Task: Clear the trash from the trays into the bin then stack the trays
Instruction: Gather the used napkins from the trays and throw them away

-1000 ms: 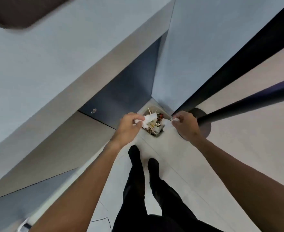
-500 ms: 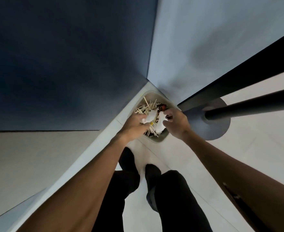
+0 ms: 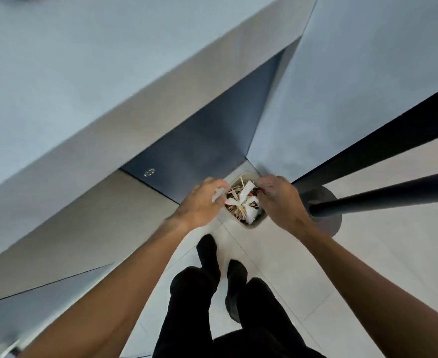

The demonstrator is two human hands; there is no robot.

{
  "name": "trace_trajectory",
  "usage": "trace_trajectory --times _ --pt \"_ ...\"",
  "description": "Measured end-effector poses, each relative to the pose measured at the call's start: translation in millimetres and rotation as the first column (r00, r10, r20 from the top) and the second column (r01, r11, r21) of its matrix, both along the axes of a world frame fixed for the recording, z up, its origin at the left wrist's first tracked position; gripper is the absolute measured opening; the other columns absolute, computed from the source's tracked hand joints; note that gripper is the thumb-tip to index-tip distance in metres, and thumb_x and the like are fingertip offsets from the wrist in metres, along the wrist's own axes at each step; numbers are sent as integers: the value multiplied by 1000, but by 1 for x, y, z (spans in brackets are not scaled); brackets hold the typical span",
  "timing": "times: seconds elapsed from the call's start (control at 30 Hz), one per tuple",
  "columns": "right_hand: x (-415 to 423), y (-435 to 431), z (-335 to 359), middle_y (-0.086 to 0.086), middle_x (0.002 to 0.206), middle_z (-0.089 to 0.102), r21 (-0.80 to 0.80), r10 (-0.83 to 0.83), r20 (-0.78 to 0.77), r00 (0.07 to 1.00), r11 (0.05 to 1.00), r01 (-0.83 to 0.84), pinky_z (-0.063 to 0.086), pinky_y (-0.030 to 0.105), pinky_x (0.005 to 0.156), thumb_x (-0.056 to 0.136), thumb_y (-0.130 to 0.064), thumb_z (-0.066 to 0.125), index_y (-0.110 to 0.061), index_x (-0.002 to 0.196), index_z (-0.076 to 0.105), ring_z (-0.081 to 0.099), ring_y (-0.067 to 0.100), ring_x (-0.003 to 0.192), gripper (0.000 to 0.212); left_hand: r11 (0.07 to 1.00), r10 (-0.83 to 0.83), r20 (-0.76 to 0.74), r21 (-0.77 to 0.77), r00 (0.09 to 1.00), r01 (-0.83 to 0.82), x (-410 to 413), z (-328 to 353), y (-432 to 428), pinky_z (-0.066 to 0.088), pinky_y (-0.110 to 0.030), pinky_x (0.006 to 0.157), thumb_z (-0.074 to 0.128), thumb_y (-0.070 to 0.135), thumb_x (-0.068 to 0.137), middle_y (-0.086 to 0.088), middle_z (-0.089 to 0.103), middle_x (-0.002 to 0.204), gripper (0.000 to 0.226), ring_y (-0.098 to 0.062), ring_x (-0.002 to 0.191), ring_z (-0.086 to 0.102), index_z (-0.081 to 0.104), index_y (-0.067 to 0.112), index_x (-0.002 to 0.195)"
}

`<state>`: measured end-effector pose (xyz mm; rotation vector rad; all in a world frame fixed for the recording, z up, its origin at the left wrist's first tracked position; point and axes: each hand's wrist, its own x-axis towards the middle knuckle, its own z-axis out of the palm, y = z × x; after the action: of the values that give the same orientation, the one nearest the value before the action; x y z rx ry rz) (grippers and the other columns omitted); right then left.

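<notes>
Bin (image 3: 254, 225) on floor in corner, below table (image 3: 83, 73) edge, against wall. Near full: white napkins (image 3: 246, 202), wooden sticks (image 3: 234, 213). Trash likely light; napkins soft, crushable; sticks stiff, pointed, apt to scatter, so best pinched in bunches from above. Left hand (image 3: 202, 202) and right hand (image 3: 281, 202) over rim, fingers curled; grip on any scrap: cannot tell. Pole base (image 3: 329, 223) crowds bin's right side; shoes (image 3: 207, 251) near. Trays out of view.
</notes>
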<state>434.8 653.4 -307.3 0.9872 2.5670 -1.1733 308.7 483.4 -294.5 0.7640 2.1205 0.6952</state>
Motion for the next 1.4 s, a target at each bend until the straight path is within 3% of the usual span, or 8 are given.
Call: trace_trajectory --times 0.2,0.33,0.53,0.93,1.03,1.23,1.3,1.4 --pt "-20 -39 136 -10 123 54 50 153 -241 958 988 -145 33 11 91 94 -20 59 -24 126 59 49 1 109 32 987 46 -229 161 972 -9 4 130 -48 46 -33 101 54 24 100 7 54 127 35 -8 114 53 54 23 135" --pt "-44 -76 212 -12 124 53 119 263 -391 882 965 -234 28 -5 87 95 -19 61 -23 126 60 48 -1 112 32 947 197 -339 309 920 -89 1 202 -92 49 -21 92 55 22 99 7 57 125 33 -2 103 56 56 21 132" --pt "-94 -151 276 -16 121 53 156 441 -487 754 893 -422 29 -5 88 97 -19 58 -25 125 59 47 -5 112 29 890 424 -472 375 773 -259 -13 262 -187 46 -18 91 56 26 98 11 59 121 32 0 103 55 57 26 130" --pt "-242 -366 317 -11 115 61 262 697 -528 486 678 -687 36 2 85 93 -14 63 -24 114 64 55 0 106 23 693 716 -499 422 489 -584 -83 283 -416 45 -7 88 60 24 97 9 61 122 31 -3 102 58 61 23 127" --pt "-285 -429 317 -12 114 59 287 762 -503 408 592 -753 37 5 85 94 -16 61 -26 114 64 54 1 107 22 610 779 -478 434 405 -663 -108 285 -476 50 -19 93 61 25 96 6 60 125 28 -7 104 59 61 24 125" --pt "-351 -551 315 -12 114 58 257 802 -489 343 508 -822 39 12 87 94 -16 61 -25 115 65 54 4 108 23 535 793 -531 374 299 -758 -146 291 -599 49 -22 90 63 24 95 7 60 119 27 -7 105 57 63 24 122" --pt "-365 -583 313 -12 113 58 239 810 -488 326 483 -842 38 8 86 93 -15 62 -24 114 66 54 3 108 24 483 782 -589 366 204 -796 -157 288 -638 47 -26 96 65 19 93 3 60 118 28 -12 107 56 65 19 121" --pt "-383 -619 308 -12 114 58 212 817 -477 324 464 -860 40 11 90 94 -16 61 -25 114 65 54 1 108 22 281 778 -628 349 0 -894 -168 286 -686 47 -33 96 65 15 92 -7 55 128 31 -23 117 51 65 15 123"
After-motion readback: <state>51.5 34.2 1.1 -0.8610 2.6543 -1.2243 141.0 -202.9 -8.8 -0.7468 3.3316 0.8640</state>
